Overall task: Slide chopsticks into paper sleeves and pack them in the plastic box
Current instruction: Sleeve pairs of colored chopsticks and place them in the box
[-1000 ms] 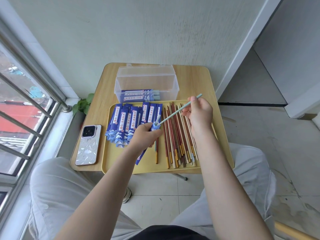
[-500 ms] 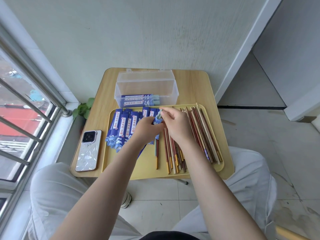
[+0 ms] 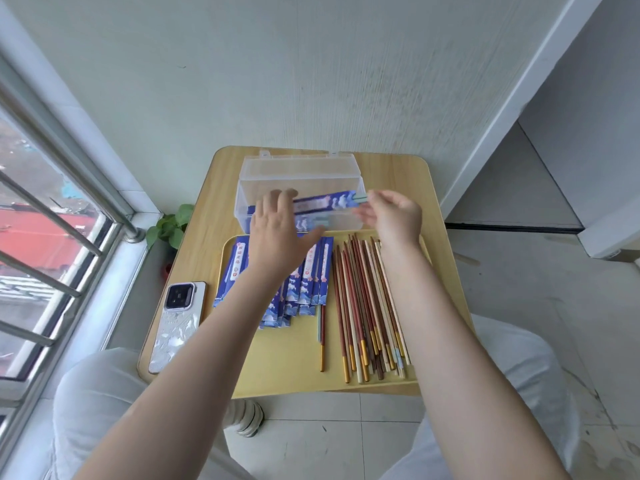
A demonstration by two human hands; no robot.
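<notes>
Small balcony nook: pale plaster wall behind, tiled floor, barred window (image 3: 52, 237) far left, a small green plant (image 3: 171, 225) at the sill corner.

Wooden table (image 3: 214, 202) with rounded corners sits against the wall. White-backed phone (image 3: 176, 323) lies face down on its left edge, just beside the yellow tray (image 3: 287, 372).

Tray, left half: fanned stack of blue paper sleeves (image 3: 304, 292), partly under the left forearm. One loose pair of chopsticks (image 3: 321, 336) lies just right of the stack. Tray, right half: bundle of loose chopsticks (image 3: 367, 306) in red, cream and pale tones with gold ends, lying roughly parallel, ends toward the person.

Clear plastic box (image 3: 301, 169) stands behind the tray, lid open toward the wall. Sleeved pairs already lie inside, seen through the front wall.

Left hand (image 3: 277, 237) is over the box's front left, palm down, fingers spread and reaching forward; fingertips meet the left end of a sleeved pair (image 3: 323, 204). Motion blur, so I cannot tell if they pinch it or only touch it.

The sleeved pair runs nearly level across the box opening, mint chopstick tips sticking out of the right end.

Right hand (image 3: 394, 213) is at that right end, over the box's front right, fingers loosely curved. Blurred; cannot tell if it holds the tips.

Light trousers on both knees at the bottom, one shoe (image 3: 247, 419) under the table.
</notes>
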